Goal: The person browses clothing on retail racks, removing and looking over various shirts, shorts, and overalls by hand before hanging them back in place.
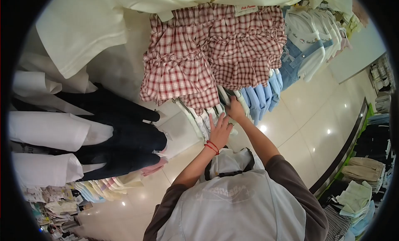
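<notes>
My left hand (220, 133), with a red cord bracelet (211, 147) on its wrist, has its fingers spread against a row of hanging light-coloured garments (194, 121). Just to its right, my right hand (236, 110) reaches in among the same row. Its fingers are closed at the edge of a white garment (242, 102), though the fingertips are partly hidden. Above both hands hang red checked ruffled shorts (178, 70) and darker checked shorts (243, 58), both with ruffles. Light blue garments (262, 97) hang right beside my right hand.
White and navy garments (124, 133) jut out on the left. A cream garment (87, 33) hangs overhead. Denim overalls with white tops (297, 58) hang at the upper right. Folded clothes (361, 170) line a low shelf on the right, above the shiny tiled floor (299, 133).
</notes>
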A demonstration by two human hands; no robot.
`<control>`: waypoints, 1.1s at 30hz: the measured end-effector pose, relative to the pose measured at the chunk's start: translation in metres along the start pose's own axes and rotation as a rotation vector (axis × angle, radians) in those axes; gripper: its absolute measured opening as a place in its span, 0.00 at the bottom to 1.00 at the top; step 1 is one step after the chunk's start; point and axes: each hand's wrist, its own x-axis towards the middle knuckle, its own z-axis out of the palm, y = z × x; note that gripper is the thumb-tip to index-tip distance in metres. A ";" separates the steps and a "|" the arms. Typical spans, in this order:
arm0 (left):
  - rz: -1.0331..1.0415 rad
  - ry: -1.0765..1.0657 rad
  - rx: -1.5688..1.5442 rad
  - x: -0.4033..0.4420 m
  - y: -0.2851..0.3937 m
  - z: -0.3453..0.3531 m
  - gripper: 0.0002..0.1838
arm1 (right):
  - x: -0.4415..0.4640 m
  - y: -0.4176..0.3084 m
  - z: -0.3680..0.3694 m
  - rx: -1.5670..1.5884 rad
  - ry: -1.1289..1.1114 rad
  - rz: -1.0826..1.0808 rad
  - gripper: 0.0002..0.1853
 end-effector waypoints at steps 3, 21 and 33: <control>0.074 -0.046 0.120 0.008 -0.015 0.014 0.07 | 0.001 0.004 -0.012 -0.053 0.021 -0.014 0.23; -0.113 -0.021 0.008 0.008 -0.018 0.048 0.20 | -0.076 0.015 -0.178 -0.274 -0.073 0.088 0.10; -0.291 -0.100 -0.485 0.024 0.023 0.040 0.45 | -0.139 0.036 -0.299 -0.302 -0.337 -0.068 0.09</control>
